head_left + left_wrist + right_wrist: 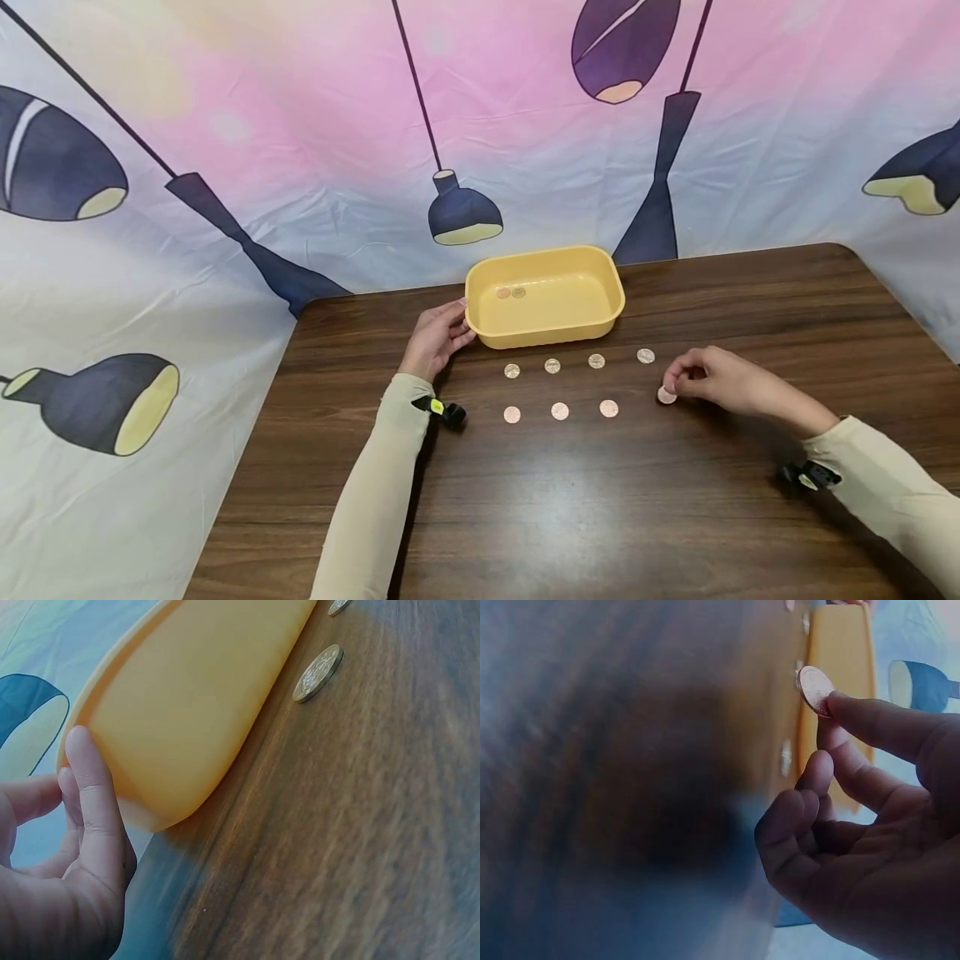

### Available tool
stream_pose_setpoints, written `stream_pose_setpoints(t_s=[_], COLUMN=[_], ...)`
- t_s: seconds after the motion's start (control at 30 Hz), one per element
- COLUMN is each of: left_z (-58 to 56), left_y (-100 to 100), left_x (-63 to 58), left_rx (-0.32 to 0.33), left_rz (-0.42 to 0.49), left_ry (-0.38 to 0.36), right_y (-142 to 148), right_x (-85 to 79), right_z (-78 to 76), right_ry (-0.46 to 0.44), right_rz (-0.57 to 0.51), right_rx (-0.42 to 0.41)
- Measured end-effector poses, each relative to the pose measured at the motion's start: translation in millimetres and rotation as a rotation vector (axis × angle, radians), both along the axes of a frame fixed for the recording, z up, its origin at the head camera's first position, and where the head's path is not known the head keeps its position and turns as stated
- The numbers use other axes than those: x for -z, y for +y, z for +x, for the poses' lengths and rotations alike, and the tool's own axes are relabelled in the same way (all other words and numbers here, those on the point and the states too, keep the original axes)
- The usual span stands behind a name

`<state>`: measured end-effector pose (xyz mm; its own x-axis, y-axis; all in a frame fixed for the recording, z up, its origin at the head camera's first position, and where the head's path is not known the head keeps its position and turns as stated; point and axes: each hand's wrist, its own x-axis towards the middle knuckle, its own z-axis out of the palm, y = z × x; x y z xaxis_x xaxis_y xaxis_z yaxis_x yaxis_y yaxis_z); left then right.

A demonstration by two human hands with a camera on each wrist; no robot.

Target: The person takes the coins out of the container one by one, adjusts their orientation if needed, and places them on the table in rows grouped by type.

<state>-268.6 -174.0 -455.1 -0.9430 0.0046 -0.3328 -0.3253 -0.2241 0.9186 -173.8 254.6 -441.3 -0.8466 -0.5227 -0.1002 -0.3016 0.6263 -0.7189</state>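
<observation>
My right hand (716,379) pinches a copper-coloured coin (817,690) between thumb and index finger, close over the table, while its other fingers curl in. At the left end of a yellow plastic basin (543,329), my left hand (437,337) grips the rim, with fingertips against the outer wall. Two coins, one coppery (503,293) and one duller gold (518,292), lie inside the basin. In front of it runs a row of several gold-toned coins (552,366). Nearer to me, three copper-coloured coins (560,411) form a second row, left of my right hand.
The dark wood-grain table (570,517) carries everything. Behind it hangs a pastel cloth (337,125) printed with dark lamps, close to the table's back edge and the basin. Small black cameras are strapped to both wrists, over pale sleeves (375,492).
</observation>
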Motion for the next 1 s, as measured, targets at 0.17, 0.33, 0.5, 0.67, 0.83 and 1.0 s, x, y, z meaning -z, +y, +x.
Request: stream_pose_setpoints(t_s=[0.17, 0.33, 0.5, 0.67, 0.83, 1.0], left_z=[-0.3, -0.1, 1.5, 1.1, 1.6, 2.6], left_y=[-0.1, -0.9, -1.0, -0.3, 0.6, 0.0], left_x=[-1.8, -2.8, -1.1, -0.3, -1.2, -2.1], left_rx=[0.006, 0.003, 0.004, 0.004, 0.006, -0.003], left_rz=[0.000, -0.011, -0.003, 0.001, -0.006, -0.006], left_ry=[0.004, 0.011, 0.001, -0.002, 0.008, 0.006], right_y=[-4.8, -14.1, -17.7, -17.5, -15.3, -14.3], right_x=[6.4, 7.5, 10.0, 11.1, 10.5, 10.2], right_z=[-0.4, -1.0, 0.4, -0.9, -2.1, -2.6], right_ry=[-0.021, 0.010, 0.018, 0.022, 0.016, -0.014], right_rz=[0.044, 0.104, 0.131, 0.129, 0.114, 0.094], right_rx=[0.007, 0.024, 0.013, 0.006, 0.002, -0.006])
